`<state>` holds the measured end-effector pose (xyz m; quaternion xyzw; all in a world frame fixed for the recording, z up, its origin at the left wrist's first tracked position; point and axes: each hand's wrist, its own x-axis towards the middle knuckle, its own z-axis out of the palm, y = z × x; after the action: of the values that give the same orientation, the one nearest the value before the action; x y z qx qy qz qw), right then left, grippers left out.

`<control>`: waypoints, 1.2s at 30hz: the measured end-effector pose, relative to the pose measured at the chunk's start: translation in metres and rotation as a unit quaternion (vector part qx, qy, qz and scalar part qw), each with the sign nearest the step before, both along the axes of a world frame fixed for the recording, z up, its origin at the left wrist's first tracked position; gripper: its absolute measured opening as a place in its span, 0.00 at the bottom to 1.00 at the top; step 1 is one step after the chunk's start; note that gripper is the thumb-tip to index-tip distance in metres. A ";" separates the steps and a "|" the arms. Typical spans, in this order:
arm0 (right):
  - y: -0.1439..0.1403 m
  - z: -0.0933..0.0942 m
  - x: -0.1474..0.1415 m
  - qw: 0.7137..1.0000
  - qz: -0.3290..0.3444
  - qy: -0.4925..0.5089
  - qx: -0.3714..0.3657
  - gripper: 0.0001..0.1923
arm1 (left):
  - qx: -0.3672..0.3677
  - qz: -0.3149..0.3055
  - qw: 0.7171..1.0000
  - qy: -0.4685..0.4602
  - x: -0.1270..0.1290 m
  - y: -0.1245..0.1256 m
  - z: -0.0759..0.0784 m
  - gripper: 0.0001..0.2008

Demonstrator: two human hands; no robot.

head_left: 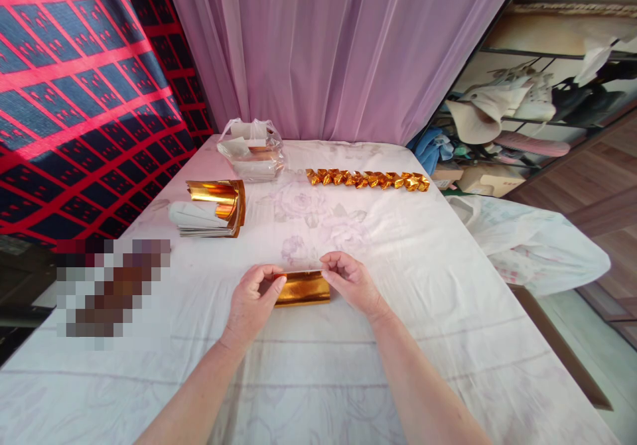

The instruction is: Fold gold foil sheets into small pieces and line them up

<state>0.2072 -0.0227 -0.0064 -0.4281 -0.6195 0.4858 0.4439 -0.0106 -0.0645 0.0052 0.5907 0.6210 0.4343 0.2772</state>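
Here, the left hand [255, 299] and the right hand [351, 283] each pinch one end of one gold paper sheet [302, 288], lying on the bed [448, 312] near its front edge; one gold paper stack [219, 206] sits by the left edge.

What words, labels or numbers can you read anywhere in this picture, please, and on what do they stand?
None: no readable text shows.
The gold sheet held by the left hand and right hand is plain foil.
The gold stack, folded gold pieces and plastic bag show no print.
The boxes on the shelves are too small to tell.
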 end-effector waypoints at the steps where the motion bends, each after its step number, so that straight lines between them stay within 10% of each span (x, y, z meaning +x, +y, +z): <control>1: 0.000 0.000 0.000 1.000 -0.002 -0.002 0.000 0.11 | -0.001 -0.001 1.000 -0.001 0.000 0.000 0.001 0.10; 36: -0.001 0.002 0.004 0.997 -0.027 -0.061 0.039 0.08 | 0.005 -0.015 0.999 0.030 -0.002 0.000 0.000 0.10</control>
<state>0.2107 -0.0237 -0.0047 -0.4557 -0.6520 0.4218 0.4351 -0.0126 -0.0641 0.0047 0.6144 0.6178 0.4151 0.2616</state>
